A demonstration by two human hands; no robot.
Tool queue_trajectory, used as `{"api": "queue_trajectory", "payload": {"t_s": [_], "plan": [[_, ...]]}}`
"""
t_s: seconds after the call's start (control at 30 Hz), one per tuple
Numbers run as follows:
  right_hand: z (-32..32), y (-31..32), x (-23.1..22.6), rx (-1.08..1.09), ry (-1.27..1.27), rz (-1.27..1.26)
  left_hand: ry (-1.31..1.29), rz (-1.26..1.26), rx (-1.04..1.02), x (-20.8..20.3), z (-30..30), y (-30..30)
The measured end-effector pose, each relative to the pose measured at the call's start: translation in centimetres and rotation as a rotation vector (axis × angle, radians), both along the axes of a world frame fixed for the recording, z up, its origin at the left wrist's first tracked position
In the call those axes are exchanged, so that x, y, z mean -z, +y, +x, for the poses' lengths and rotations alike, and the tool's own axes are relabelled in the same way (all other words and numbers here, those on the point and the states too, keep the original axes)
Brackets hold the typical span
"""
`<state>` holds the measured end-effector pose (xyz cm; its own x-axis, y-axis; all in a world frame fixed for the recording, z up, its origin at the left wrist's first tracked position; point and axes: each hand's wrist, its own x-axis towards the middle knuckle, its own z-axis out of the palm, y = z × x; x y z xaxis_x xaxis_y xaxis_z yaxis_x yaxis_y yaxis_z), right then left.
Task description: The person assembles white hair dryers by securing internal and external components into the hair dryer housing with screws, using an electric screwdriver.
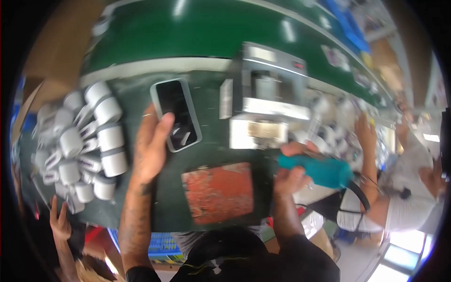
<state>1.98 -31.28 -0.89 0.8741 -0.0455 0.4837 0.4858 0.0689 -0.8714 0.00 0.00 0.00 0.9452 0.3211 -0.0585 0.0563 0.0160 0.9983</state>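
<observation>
Teal tool [326,171]: blurred, one end partly covered by the right hand [292,177]
Phone [179,108]: left edge partly behind the left hand [152,143]
White cylinders [112,136]: rear ones partly hidden
Cardboard [63,42]: cut off by upper edge

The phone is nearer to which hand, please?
Left: the left hand holds the phone at its left edge; the right hand, with a teal tool, is apart, to the right.
</observation>
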Motion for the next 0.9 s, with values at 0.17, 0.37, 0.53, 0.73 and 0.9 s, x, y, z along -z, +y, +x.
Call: {"api": "queue_trajectory", "payload": {"t_s": [0.17, 0.37, 0.53, 0.73, 0.9], "plan": [[-1.0, -3.6, -3.6, 0.095, 0.029, -0.119, -0.217, 0.600, -0.279, -0.5, 1.7, -4.8], [-7.0, -9.0, -7.2, 0.075, 0.180, 0.117, -0.292, 0.697, 0.175, -9.0, -1.9, -16.0], [-11.3, -13.6, -6.2, 0.203, 0.180, 0.041, -0.333, 0.914, 0.563, -5.6, -1.7, -26.5], [-13.9, -15.3, -5.9, 0.216, 0.186, 0.108, -0.229, 1.045, 0.625, -3.5, -1.5, -31.0], [-13.5, -14.9, -6.2, 0.167, 0.200, -0.020, -0.448, 1.195, 0.421, -4.9, -3.9, -27.5]]}}
